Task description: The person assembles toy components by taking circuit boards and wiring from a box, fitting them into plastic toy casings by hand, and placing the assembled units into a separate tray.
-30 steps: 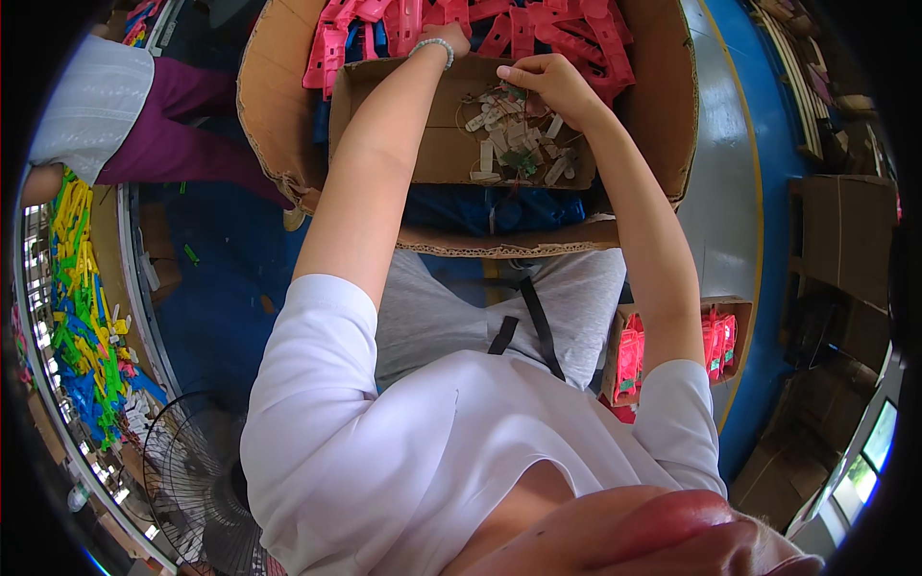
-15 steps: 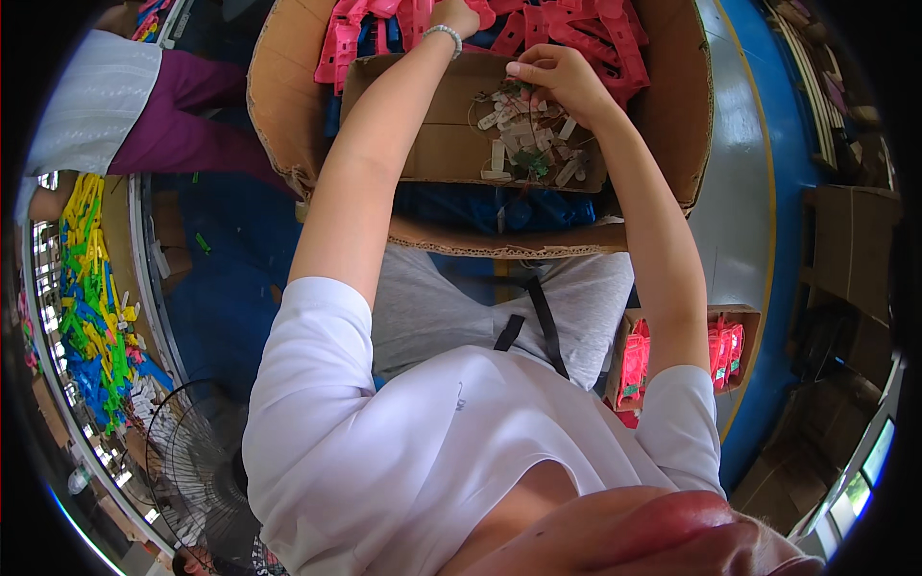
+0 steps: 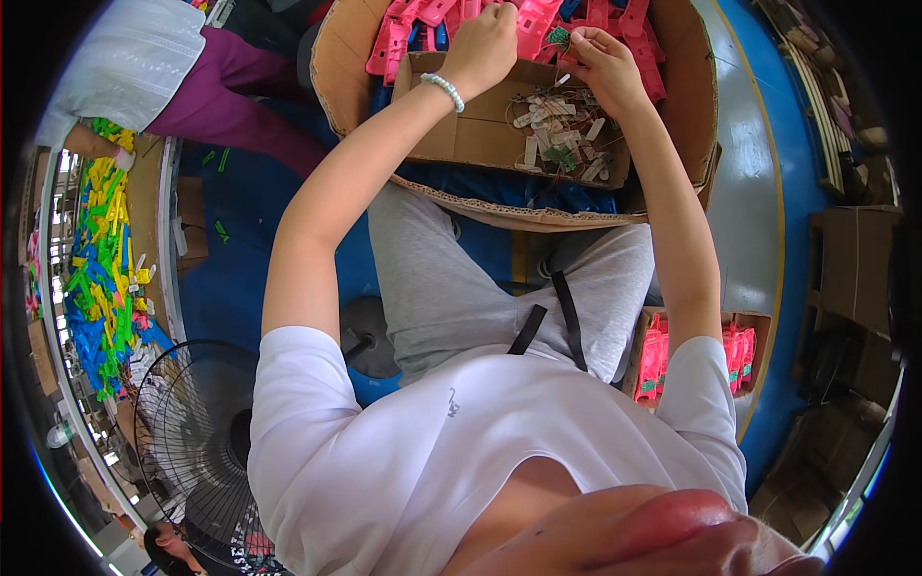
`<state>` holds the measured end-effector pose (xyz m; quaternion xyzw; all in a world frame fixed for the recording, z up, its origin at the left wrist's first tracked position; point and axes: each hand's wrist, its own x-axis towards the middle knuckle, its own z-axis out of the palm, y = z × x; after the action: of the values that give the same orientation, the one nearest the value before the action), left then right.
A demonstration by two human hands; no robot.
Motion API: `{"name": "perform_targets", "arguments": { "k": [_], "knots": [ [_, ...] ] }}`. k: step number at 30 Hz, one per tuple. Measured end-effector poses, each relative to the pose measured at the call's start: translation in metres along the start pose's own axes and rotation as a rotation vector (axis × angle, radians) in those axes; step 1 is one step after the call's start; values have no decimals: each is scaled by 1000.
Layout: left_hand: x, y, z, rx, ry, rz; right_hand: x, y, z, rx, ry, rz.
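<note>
Right fingers (image 3: 603, 46) pinch nearly together on a green circuit board (image 3: 557, 36) just left; left fingers (image 3: 497, 15) curl, hold unclear, beside a pink part (image 3: 536, 29) slanting lengthwise away and rightward

A black wire-caged fan (image 3: 197, 432) is at the lower left, near a round grey disc (image 3: 373, 357) that shows against the blue floor (image 3: 226, 302). Beyond the fan lies a long pile of yellow, green and blue plastic pieces (image 3: 101, 278). At the upper left, a co-worker (image 3: 139, 62) in a pale top and purple trousers (image 3: 235, 91) is beside that pile; green scraps (image 3: 223, 231) dot the floor. To the right are a yellow floor line (image 3: 777, 240), cardboard cartons (image 3: 857, 259) and pale slats (image 3: 819, 120).
</note>
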<state>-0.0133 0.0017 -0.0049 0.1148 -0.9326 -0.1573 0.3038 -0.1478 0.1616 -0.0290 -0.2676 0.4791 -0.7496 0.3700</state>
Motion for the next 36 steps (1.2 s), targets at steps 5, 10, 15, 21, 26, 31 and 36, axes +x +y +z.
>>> {"name": "perform_targets", "arguments": {
  "k": [5,10,15,21,26,31,36],
  "knots": [
    [-15,20,-9,150,176,325,-9,-3,22,56,-57,-26],
    [-17,22,-3,-582,53,-2,-8,-1,15,-112,17,-106],
    [-4,22,-4,-1421,75,-370,-6,4,15,-369,-97,-163],
    [-8,19,-3,-1446,-16,-374,-11,5,31,-193,-31,-23],
    [-9,18,0,-1397,28,-353,-9,4,30,20,-27,48],
    [-12,19,2,-1375,-25,-396,-8,9,31,-24,16,9],
    [-11,22,1,-1311,77,-284,-9,11,34,-143,86,-59]
  ]
}}
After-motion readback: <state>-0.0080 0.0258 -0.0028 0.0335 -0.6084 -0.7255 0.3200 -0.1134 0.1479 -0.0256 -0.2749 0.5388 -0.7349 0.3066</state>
